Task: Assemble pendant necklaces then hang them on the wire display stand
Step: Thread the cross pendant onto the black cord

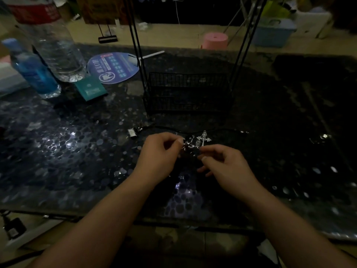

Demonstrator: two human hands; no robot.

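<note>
My left hand pinches a dark pendant, my right hand apparently the cord (dim light); silver cross pendant lies just beyond; light, snaggy; grip the bail.

A dark, glossy surface with a pebbled pattern fills most of the frame. At upper left stand a large clear water bottle and a smaller blue bottle just beside it. Near them lie a teal booklet and a blue round fan with a white handle. At upper centre stands a black wire display stand with a basket base. Below it, mid-frame, lie a small rectangular pendant, a black cord and a silver cross pendant.
</note>
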